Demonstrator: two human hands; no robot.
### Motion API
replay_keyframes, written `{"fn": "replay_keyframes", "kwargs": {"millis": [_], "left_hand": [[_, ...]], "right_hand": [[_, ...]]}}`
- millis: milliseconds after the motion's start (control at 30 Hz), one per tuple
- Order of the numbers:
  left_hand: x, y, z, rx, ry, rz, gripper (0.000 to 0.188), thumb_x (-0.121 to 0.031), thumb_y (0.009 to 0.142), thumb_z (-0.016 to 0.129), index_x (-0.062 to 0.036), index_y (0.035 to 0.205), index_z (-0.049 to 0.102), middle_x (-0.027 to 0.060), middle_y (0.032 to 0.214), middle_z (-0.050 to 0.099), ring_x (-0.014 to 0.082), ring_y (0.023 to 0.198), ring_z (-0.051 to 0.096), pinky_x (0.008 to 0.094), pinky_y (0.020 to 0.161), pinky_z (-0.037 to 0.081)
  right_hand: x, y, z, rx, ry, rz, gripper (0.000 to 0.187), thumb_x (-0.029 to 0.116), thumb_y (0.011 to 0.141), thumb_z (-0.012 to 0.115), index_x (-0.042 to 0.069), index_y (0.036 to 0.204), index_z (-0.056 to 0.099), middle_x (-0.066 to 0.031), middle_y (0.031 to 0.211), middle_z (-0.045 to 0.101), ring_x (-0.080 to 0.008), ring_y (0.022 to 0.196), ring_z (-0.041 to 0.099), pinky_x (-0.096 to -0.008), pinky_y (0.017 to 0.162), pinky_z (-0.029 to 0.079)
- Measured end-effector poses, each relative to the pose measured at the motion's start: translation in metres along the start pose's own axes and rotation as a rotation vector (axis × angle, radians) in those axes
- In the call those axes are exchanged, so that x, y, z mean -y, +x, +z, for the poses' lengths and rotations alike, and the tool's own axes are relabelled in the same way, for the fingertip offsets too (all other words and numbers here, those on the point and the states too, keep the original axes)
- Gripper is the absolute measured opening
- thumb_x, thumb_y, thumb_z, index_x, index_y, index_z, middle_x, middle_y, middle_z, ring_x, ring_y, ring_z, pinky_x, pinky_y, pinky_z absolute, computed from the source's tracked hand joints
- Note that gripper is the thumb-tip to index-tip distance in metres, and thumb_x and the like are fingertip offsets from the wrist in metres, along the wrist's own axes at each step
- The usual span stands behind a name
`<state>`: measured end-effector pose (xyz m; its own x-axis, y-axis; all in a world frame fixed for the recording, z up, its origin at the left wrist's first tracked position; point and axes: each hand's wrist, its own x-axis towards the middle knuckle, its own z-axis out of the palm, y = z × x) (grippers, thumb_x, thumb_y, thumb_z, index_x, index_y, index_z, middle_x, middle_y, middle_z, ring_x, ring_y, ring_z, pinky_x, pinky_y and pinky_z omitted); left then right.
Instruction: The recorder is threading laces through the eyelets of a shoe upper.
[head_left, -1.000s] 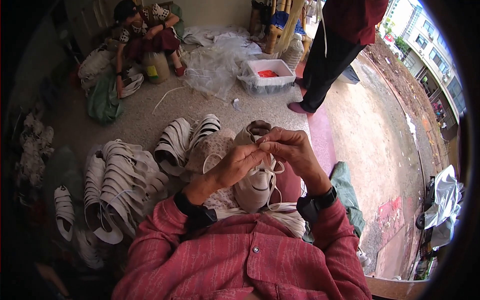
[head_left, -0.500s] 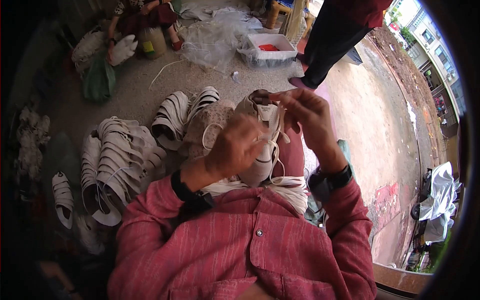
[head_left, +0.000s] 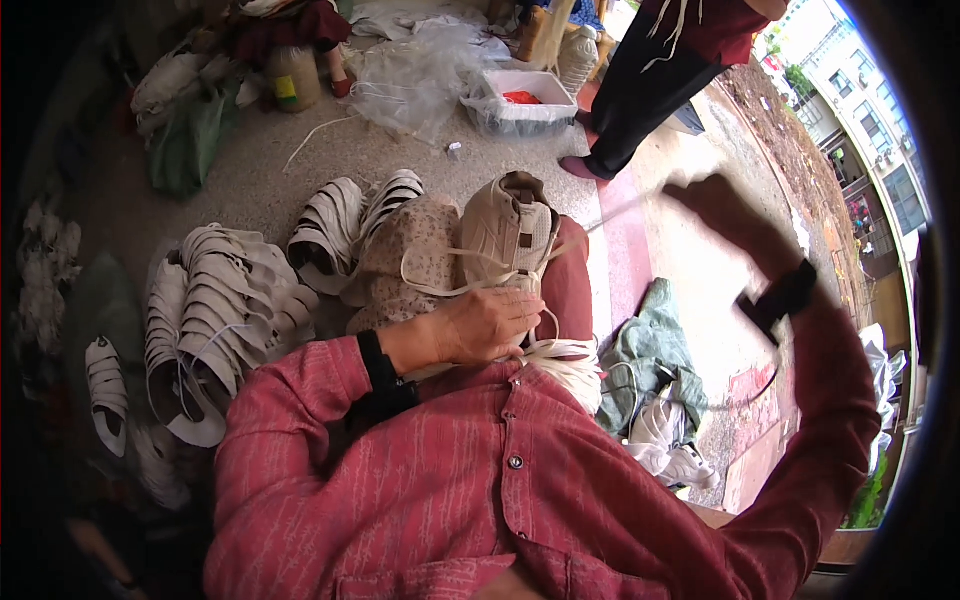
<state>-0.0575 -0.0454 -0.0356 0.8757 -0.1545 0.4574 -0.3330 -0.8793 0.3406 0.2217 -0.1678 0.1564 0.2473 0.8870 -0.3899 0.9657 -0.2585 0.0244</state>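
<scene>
Open-sided shoe workshop, apparently informal, identifiable by ridged stacks of pale shoe uppers [head_left: 225,300] on a speckled floor [head_left: 265,195], a laced light-coloured shoe [head_left: 500,235], bundled white laces [head_left: 565,370], loose plastic sheeting [head_left: 410,85] and a white tub [head_left: 525,122], with sunlit outdoor ground [head_left: 690,265] alongside and multistorey buildings [head_left: 870,115] farther off.

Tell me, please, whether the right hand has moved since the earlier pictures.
Yes, the right hand has moved rightward, away from the shoe, and is now much farther right of the white tub.
</scene>
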Motion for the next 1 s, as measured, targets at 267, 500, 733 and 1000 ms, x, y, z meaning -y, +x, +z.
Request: {"fn": "replay_keyframes", "kwargs": {"millis": [267, 500, 733, 1000], "left_hand": [[0.006, -0.002, 0.008, -0.012, -0.042, 0.004, 0.058, -0.030, 0.072, 0.076, -0.0001, 0.119, 0.058, 0.0148, 0.131, 0.055, 0.0295, 0.123, 0.051, 0.0369, 0.107, 0.039], [0.005, -0.006, 0.008, -0.009, -0.080, -0.065, 0.053, -0.026, 0.073, 0.077, -0.0031, 0.119, 0.061, 0.0136, 0.131, 0.056, 0.0294, 0.127, 0.049, 0.0380, 0.108, 0.039], [0.026, 0.019, -0.027, -0.328, -0.102, -0.236, 0.022, -0.010, 0.079, 0.069, -0.0051, 0.100, 0.066, 0.0140, 0.105, 0.066, 0.0301, 0.102, 0.062, 0.0395, 0.089, 0.049], [0.092, 0.049, -0.028, -0.361, 0.082, -0.199, 0.027, -0.016, 0.083, 0.066, -0.0145, 0.110, 0.067, 0.0026, 0.112, 0.063, 0.0242, 0.110, 0.054, 0.0396, 0.098, 0.036]], "right_hand": [[-0.005, -0.044, -0.036, -0.047, 0.172, -0.044, 0.019, 0.019, 0.093, 0.052, 0.007, 0.102, 0.064, -0.0078, 0.081, 0.066, -0.0246, 0.073, 0.064, -0.0363, 0.065, 0.049], [-0.005, -0.083, -0.079, -0.113, 0.271, -0.096, 0.019, 0.019, 0.094, 0.052, 0.007, 0.102, 0.064, -0.0074, 0.083, 0.066, -0.0231, 0.072, 0.063, -0.0351, 0.065, 0.049], [-0.019, -0.106, -0.099, -0.197, 0.418, -0.167, 0.019, 0.019, 0.095, 0.051, 0.007, 0.102, 0.064, -0.0069, 0.084, 0.066, -0.0217, 0.072, 0.062, -0.0339, 0.065, 0.048], [-0.034, -0.143, -0.116, -0.287, 0.583, -0.231, 0.019, 0.019, 0.095, 0.050, 0.007, 0.101, 0.064, -0.0064, 0.086, 0.066, -0.0200, 0.072, 0.062, -0.0325, 0.064, 0.048]]}}
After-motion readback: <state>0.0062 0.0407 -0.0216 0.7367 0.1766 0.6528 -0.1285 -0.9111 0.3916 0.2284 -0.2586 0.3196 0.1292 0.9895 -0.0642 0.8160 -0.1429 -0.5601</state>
